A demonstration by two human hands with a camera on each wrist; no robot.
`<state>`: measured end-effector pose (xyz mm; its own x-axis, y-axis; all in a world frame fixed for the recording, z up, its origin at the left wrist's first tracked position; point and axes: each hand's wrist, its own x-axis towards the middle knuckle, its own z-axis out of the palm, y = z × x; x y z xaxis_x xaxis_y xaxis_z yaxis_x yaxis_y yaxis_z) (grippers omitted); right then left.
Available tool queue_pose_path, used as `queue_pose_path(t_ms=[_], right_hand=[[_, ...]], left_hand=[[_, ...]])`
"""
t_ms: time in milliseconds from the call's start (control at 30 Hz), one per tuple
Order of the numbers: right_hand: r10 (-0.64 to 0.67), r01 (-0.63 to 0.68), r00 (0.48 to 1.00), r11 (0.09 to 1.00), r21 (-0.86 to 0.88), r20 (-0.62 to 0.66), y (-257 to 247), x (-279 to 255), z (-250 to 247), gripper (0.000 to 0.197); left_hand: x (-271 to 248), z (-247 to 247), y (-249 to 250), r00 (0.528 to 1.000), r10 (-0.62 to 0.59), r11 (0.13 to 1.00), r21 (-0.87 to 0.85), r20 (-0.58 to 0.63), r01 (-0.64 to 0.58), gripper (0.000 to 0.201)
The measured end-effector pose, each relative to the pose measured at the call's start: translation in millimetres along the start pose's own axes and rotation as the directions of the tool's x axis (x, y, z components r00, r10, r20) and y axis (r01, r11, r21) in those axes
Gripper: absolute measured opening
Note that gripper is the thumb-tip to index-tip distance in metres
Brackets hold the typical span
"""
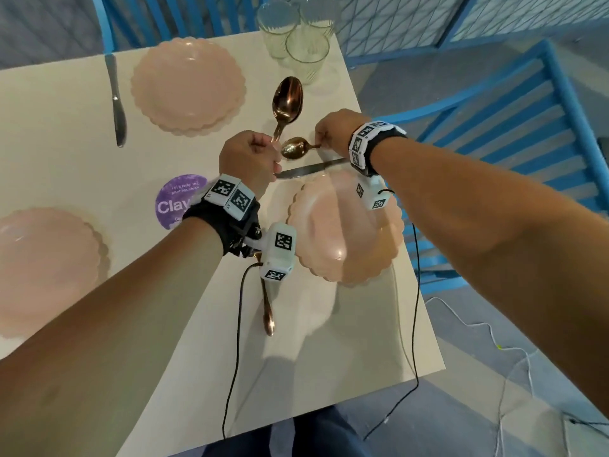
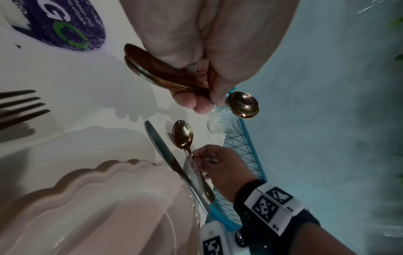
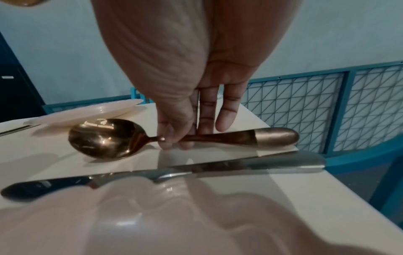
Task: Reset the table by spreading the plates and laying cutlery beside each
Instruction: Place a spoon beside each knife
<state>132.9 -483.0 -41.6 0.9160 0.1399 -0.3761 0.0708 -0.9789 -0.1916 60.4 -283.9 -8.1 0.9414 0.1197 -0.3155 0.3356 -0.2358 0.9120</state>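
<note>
Three pink scalloped plates lie spread on the white table (image 1: 66, 153): one far (image 1: 188, 85), one near left (image 1: 46, 268), one right (image 1: 346, 225). My left hand (image 1: 263, 153) grips a bundle of copper spoons (image 1: 287, 100), with their handles sticking out below the fist (image 2: 157, 72). My right hand (image 1: 324, 141) pinches the handle of a small copper spoon (image 3: 102, 138), which lies low at the table top. That spoon is just beyond a silver knife (image 1: 309, 169) lying along the right plate's (image 3: 152, 215) far rim. A second knife (image 1: 117, 100) lies left of the far plate.
Three clear glasses (image 1: 296, 37) stand at the far edge. A purple round sticker (image 1: 178, 201) is on the table's middle. Fork tines (image 2: 21, 107) show at the left of the left wrist view. Blue chairs (image 1: 510, 110) stand right and behind. The table's right edge is close to the right plate.
</note>
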Motion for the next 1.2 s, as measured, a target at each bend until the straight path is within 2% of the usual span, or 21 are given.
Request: queue_pose_path(t_ms=[400, 600, 833, 1000, 1133, 1200], right_hand=[[-0.051, 0.051, 0.999, 0.999, 0.007, -0.017, -3.3, -3.9, 6.6, 0.016], [-0.056, 0.056, 0.998, 0.998, 0.017, 0.003, -3.4, -8.3, 7.8, 0.015], [-0.024, 0.023, 0.999, 0.998, 0.053, 0.025, -6.0, -16.0, 7.9, 0.019], [-0.026, 0.025, 0.999, 0.998, 0.055, 0.022, -11.5, -26.5, -1.3, 0.024], [-0.045, 0.052, 0.997, 0.994, 0.100, -0.064, -19.8, -47.3, -15.5, 0.019], [-0.121, 0.140, 0.981, 0.982, 0.126, -0.152, -37.7, -67.5, -21.1, 0.019]], left_hand=[[-3.1, 3.3, -8.6, 0.999, -0.020, 0.996, 0.089, -0.024, 0.023, 0.011], [-6.4, -1.3, -10.2, 0.998, -0.028, 0.997, 0.069, -0.059, 0.032, 0.008], [-9.9, -9.4, -10.1, 0.993, -0.047, 0.994, 0.098, -0.107, 0.057, 0.008], [-11.7, -20.2, -14.7, 0.993, -0.021, 0.995, 0.090, -0.115, 0.032, 0.005], [-13.3, -33.1, -12.2, 0.982, -0.029, 0.997, 0.064, -0.184, 0.041, 0.009], [-14.6, -45.9, -7.9, 0.971, -0.003, 0.996, 0.089, -0.237, 0.025, 0.013]])
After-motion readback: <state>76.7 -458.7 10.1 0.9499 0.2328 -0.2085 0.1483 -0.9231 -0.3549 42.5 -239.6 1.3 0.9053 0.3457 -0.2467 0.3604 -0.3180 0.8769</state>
